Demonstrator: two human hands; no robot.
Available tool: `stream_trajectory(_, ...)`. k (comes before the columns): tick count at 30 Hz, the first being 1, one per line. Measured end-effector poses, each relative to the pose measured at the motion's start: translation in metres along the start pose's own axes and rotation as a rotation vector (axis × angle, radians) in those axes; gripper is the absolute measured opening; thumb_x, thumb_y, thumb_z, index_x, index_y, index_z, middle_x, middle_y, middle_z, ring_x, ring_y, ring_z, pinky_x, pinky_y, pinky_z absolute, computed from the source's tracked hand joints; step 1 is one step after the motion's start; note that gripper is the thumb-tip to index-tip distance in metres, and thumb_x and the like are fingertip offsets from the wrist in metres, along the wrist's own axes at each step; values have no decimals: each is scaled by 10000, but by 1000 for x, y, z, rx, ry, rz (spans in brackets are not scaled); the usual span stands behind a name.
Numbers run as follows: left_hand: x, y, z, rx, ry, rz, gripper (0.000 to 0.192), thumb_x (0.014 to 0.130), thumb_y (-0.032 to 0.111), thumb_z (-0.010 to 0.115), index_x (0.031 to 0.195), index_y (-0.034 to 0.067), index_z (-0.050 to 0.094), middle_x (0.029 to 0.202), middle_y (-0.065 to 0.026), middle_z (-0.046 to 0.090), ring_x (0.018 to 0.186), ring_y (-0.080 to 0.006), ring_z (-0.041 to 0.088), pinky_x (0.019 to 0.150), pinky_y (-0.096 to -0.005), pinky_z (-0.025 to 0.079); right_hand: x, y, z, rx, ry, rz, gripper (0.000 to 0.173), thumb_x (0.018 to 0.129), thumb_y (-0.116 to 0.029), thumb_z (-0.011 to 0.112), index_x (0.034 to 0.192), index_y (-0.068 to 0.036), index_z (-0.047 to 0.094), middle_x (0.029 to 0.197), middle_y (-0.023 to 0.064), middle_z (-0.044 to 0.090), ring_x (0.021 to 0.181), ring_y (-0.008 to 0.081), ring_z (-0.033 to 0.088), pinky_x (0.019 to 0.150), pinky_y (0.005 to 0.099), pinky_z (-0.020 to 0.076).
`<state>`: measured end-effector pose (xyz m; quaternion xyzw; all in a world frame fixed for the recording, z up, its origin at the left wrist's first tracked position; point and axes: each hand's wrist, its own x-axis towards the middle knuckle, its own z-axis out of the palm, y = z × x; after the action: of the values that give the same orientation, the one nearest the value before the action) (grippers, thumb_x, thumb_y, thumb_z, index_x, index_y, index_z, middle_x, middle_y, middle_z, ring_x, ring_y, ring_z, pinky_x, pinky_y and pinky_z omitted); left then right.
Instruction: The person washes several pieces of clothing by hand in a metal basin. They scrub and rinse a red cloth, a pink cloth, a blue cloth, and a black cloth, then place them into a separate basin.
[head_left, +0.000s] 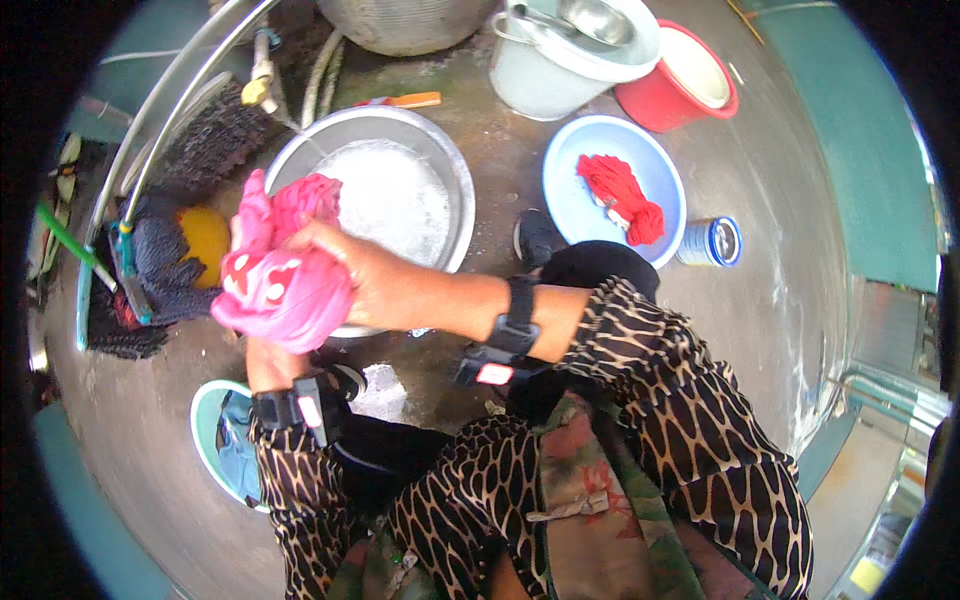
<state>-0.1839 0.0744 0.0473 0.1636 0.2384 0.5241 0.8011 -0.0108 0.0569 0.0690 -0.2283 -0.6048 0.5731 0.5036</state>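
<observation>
A bunched pink cloth (304, 300) with red and white patches is gripped between my two hands, at the left edge of a metal basin (466, 202). My right hand (375, 281) reaches across from the right and clasps the upper part of the cloth. From below comes my left hand (277, 364); the cloth hides most of it, with only the wrist side showing plainly. Whitish, frothy water (394, 199) fills the basin. A thin stream runs into it from a tap (259, 88) with a yellow part.
A blue basin (574, 202) holds red cloth (622, 195), beside a blue can (709, 241). Behind stand a white bucket (532, 86) with metal ladles and a red bucket (645, 97). Mops (161, 247) crowd the left. A green-rimmed tub (204, 431) holds dark cloth. An orange-handled tool (412, 99) lies behind.
</observation>
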Motion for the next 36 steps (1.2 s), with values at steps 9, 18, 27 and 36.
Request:
stream_trajectory(9,18,6,-7,-34,262,66,297,900,213,498,1162,77,529,1154,-117,575,1060,-252,558,951,-388,446,8,-44,-11,-968,-228,-601,614,595,-265,786,1158,-153,571,1335,85,428,1227,325,418,894,452,444)
stream_trajectory(18,16,-7,42,100,338,315,387,891,266,534,1174,2,526,1132,-133,604,1047,-256,585,962,-415,444,39,14,-16,-8,418,162,264,873,-225,591,1034,-16,606,984,83,635,924,165,579,816,309,467)
stream_trajectory(27,22,-15,38,510,354,387,286,850,199,595,1054,0,607,1011,-99,630,933,-201,616,869,-351,483,35,51,-15,766,417,771,310,911,-264,484,1063,-2,550,979,118,628,877,232,643,822,393,523)
stream_trajectory(36,22,11,32,74,291,338,296,836,250,570,1049,45,600,1030,-97,639,958,-237,609,914,-370,468,38,22,-32,983,226,669,559,913,-497,474,1187,-11,501,1166,146,590,1081,264,574,962,431,440)
